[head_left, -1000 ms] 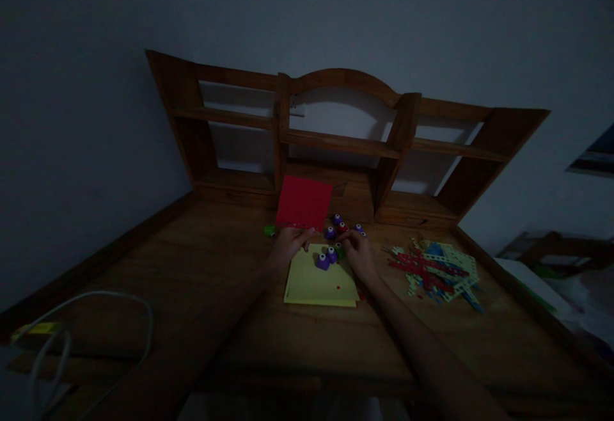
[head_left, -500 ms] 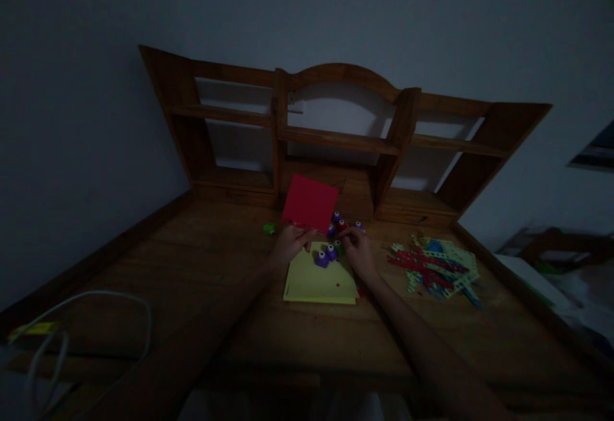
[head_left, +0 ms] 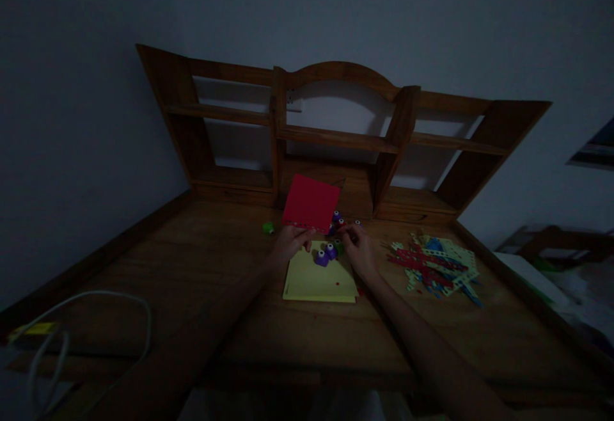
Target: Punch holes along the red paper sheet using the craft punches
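Note:
My left hand is closed on the lower edge of a red sheet of paper, held tilted up. A row of small cut-outs runs along that edge. My right hand has its fingertips pinched together just right of the sheet's lower corner; what they hold is too small and dark to make out. Under and between the hands lies a stack of yellow paper. Two purple craft punches and a green craft punch, partly hidden by my right hand, stand on its upper part.
Behind my right hand stand more punches, among them a purple one and a red one. A bright green punch sits left of the sheet. Punched paper strips are heaped at right. A wooden shelf borders the desk; a white cable loops at left.
The red sheet and my left hand have shifted very slightly right. My right hand's fingertips have moved a little, staying pinched near the sheet's corner. The punches stay where they were.

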{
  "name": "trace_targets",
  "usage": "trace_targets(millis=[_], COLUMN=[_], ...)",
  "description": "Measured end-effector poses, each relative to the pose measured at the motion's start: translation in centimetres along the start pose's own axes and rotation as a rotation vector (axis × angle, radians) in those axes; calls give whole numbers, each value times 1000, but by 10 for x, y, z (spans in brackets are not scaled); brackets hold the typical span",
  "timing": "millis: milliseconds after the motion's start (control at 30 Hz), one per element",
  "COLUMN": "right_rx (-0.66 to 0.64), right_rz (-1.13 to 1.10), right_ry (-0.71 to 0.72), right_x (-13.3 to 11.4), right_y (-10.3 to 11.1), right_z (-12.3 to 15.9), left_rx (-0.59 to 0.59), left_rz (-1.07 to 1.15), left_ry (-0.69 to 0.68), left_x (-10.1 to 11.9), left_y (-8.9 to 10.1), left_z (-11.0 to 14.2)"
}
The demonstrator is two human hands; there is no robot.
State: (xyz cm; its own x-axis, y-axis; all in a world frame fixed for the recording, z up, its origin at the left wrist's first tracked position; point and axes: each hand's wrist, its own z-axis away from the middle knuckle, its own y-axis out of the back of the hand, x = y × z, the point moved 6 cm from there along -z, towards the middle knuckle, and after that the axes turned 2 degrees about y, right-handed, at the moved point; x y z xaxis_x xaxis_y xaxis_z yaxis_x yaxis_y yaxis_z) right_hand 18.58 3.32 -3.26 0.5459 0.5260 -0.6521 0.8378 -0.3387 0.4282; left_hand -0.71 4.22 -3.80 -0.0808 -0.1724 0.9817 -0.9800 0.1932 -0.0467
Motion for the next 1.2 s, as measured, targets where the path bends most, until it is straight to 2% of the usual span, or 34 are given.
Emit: trace_targets(millis=[333,767,900,1067,1200], right_rx=[37,23,162,396,412], right_rz=[-19,-4,-19,-32,-1], right_ry=[-21,27,-29,-106,-155], right_x=[4,-8,-2,23,43], right_y=[4,2,18,46,51], right_z=[-1,1,-1,-5,-8], left_rx=[71,70,92,136,213], left_rz=[-52,-126,-164,-105,-79], left_ry=[-34,-62,-74,-37,-31], left_x=[19,-4,-1,2,7], left_y=[2,15,19,21,22], left_z=[8,-6,-6,-4,-2])
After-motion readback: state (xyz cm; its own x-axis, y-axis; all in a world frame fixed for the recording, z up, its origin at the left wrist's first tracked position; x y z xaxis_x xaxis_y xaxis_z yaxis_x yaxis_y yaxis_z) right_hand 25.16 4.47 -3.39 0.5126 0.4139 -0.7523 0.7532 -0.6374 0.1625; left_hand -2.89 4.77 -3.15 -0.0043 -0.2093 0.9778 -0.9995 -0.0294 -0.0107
